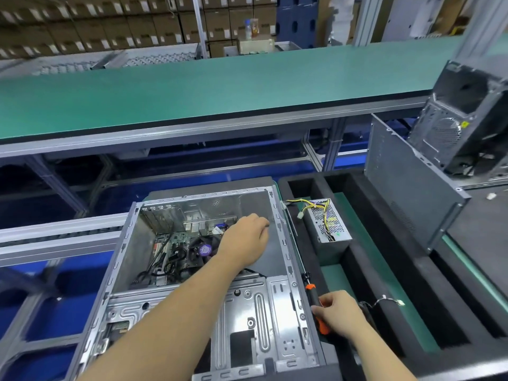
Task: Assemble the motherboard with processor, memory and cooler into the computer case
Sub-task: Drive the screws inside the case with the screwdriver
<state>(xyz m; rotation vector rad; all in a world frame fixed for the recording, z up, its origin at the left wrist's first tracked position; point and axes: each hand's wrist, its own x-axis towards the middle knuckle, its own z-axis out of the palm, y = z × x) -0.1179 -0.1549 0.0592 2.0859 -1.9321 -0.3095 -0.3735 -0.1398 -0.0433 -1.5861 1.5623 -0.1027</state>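
The open grey computer case [286, 243] lies on its side in front of me. The green motherboard [176, 246] sits inside it, with the black cooler fan [202, 250] bearing a purple label and black cables beside it. My left hand [247, 237] reaches into the case above the board's right part, fingers curled down; what they touch is hidden. My right hand [339, 314] grips the orange and black screwdriver [316, 306] at the case's right edge.
A power supply [327, 221] with yellow and black wires lies in the black foam tray [357, 265] to the right. A grey side panel [409, 182] leans further right, below another case [464, 119]. A green conveyor belt [220, 89] runs behind.
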